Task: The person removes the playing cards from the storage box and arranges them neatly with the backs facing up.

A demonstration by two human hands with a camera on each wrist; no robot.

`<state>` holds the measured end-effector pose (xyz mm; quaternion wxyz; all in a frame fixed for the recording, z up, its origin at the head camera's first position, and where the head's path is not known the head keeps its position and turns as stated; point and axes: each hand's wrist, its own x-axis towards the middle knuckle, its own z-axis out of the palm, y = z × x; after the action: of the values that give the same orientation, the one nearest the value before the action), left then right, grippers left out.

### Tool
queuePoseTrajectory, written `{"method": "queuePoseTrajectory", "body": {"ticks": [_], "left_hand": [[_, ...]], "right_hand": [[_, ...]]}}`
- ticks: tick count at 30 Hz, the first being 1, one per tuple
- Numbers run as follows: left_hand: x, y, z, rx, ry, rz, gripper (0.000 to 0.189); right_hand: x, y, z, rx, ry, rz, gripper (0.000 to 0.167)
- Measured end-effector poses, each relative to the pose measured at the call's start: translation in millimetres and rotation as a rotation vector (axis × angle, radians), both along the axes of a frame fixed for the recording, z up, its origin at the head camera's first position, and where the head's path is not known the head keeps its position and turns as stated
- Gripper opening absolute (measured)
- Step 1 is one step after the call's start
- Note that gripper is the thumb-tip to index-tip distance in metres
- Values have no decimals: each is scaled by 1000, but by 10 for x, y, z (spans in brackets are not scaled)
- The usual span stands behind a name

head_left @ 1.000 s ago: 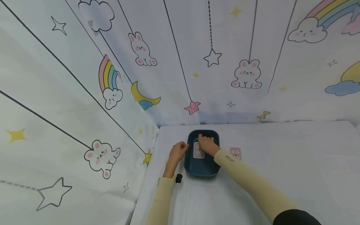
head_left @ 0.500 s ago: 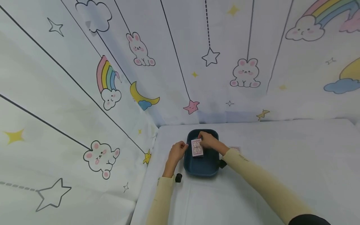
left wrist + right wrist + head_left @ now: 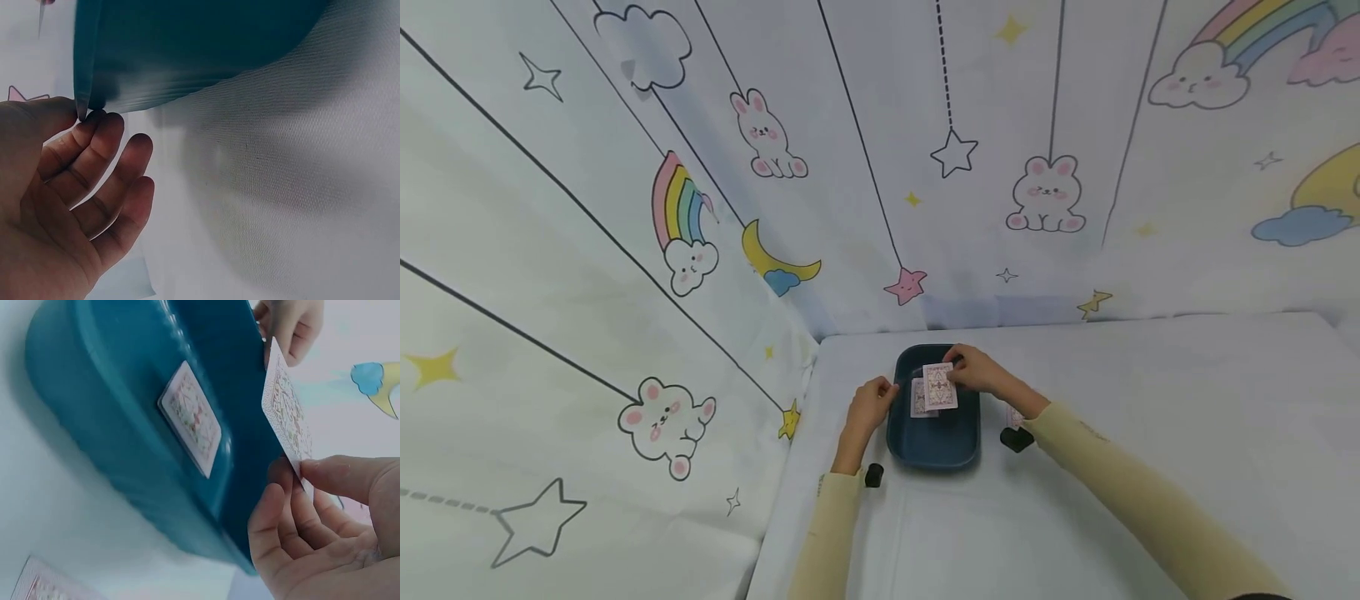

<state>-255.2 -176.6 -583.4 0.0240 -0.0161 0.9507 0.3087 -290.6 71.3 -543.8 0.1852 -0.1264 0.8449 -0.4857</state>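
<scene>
A dark teal plastic tray [image 3: 934,450] stands on the white-covered table. My left hand [image 3: 871,403] pinches its left rim between thumb and fingertips; the left wrist view shows the tray wall [image 3: 187,56] in that pinch. Over the tray, my right hand [image 3: 977,371] holds a playing card [image 3: 940,387] by its edge, patterned back up. Seen from the right wrist, the held card [image 3: 287,415] is tilted between thumb and fingers. Below it a small stack of playing cards [image 3: 192,419] lies on the tray floor, partly covered by the held card in the head view.
Another playing card [image 3: 1013,417] lies on the table right of the tray, partly hidden by the right forearm; the right wrist view shows its corner [image 3: 47,584]. A white cloth wall with cartoon prints [image 3: 1045,196] rises behind the table and on the left.
My right hand has lifted a card off the stack in the tray and moved it up and to the right. The left hand has stayed at the rim.
</scene>
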Motion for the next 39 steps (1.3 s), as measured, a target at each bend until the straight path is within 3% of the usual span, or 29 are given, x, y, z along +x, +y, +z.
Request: {"method": "queuePoseTrajectory", "body": {"ticks": [13,24,39], "left_hand": [[36,-69,11,13,-26,12,27],[19,-20,-24,22,-16,-7,28],[6,-18,-17,35,28,-11,27]], "right_hand": [[65,473,18,-27,-14,14,35],[112,954,-62,-5,-8,-31,39],[209,1627,-444,28,-48,-79,41]]}}
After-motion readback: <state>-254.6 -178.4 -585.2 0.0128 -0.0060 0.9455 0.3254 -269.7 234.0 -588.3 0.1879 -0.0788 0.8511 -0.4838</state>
